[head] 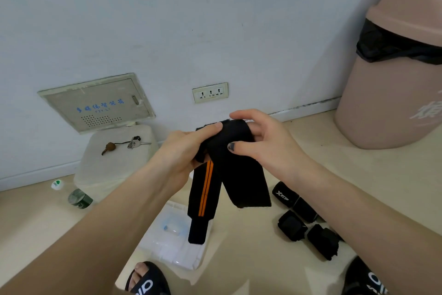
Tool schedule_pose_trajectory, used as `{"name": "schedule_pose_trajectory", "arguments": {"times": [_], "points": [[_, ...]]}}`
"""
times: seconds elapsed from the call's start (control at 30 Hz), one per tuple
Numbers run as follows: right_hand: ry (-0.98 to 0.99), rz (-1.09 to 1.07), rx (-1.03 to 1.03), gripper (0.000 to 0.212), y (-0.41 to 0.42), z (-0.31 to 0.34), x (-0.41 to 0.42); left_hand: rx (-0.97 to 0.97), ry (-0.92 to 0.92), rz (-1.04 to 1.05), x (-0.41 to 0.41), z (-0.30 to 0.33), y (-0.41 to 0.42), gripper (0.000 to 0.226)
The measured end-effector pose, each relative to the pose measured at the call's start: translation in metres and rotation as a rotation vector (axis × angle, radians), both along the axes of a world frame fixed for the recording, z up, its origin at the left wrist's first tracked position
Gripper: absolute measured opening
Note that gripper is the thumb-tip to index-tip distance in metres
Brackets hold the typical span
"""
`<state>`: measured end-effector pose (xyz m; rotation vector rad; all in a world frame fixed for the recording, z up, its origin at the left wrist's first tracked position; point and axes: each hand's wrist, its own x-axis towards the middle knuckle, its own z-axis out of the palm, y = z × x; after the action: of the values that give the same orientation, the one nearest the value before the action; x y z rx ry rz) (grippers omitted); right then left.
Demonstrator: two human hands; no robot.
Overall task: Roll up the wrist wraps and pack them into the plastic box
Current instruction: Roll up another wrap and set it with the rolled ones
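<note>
A black wrist wrap (236,170) with two orange stripes hangs unrolled between my hands in mid-air. My left hand (184,151) grips its upper left part, thumb on top. Its top is pinched by my right hand (260,141), thumb in front and fingers behind. One loose end dangles over the clear plastic box (172,242), which lies on the floor below. Three rolled black wraps (306,223) lie on the floor to the right, under my right forearm.
A pink waste bin (392,79) with a black liner stands at the right. A white stool (114,163) with keys (134,143) sits by the wall at left, a green-capped bottle (74,195) beside it. My feet in black slides (148,280) are at the bottom.
</note>
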<state>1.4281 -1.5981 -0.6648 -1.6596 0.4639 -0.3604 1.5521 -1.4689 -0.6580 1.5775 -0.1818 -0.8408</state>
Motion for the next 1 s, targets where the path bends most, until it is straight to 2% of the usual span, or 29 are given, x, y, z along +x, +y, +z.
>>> {"name": "schedule_pose_trajectory", "arguments": {"times": [0.13, 0.23, 0.27, 0.47, 0.63, 0.87, 0.93, 1.0], "points": [[-0.023, -0.051, -0.031, 0.034, 0.001, -0.004, 0.001, 0.013, -0.099, 0.001, 0.0, -0.002, 0.002, 0.044], [-0.04, -0.115, -0.083, 0.028, 0.0, -0.005, 0.001, -0.001, -0.18, -0.007, -0.001, 0.004, 0.003, 0.012], [-0.049, -0.136, -0.105, 0.026, -0.001, -0.005, 0.001, -0.008, -0.208, -0.037, -0.002, 0.006, 0.004, 0.009], [-0.088, -0.17, -0.238, 0.015, -0.005, -0.005, 0.0, 0.05, -0.633, -0.22, -0.007, 0.006, 0.012, 0.02], [-0.104, -0.199, -0.274, 0.006, -0.01, -0.003, -0.001, 0.079, -0.792, -0.254, -0.004, 0.004, 0.011, 0.009], [-0.037, -0.22, -0.386, 0.008, -0.013, -0.004, 0.002, 0.084, -0.841, -0.245, -0.002, 0.003, 0.007, 0.009], [-0.053, -0.175, -0.305, 0.009, -0.013, -0.001, 0.002, 0.075, -0.792, -0.213, -0.002, 0.004, 0.006, 0.007], [-0.086, -0.112, -0.119, 0.01, -0.012, 0.001, 0.002, 0.022, -0.674, -0.207, -0.003, 0.005, 0.006, 0.012]]}}
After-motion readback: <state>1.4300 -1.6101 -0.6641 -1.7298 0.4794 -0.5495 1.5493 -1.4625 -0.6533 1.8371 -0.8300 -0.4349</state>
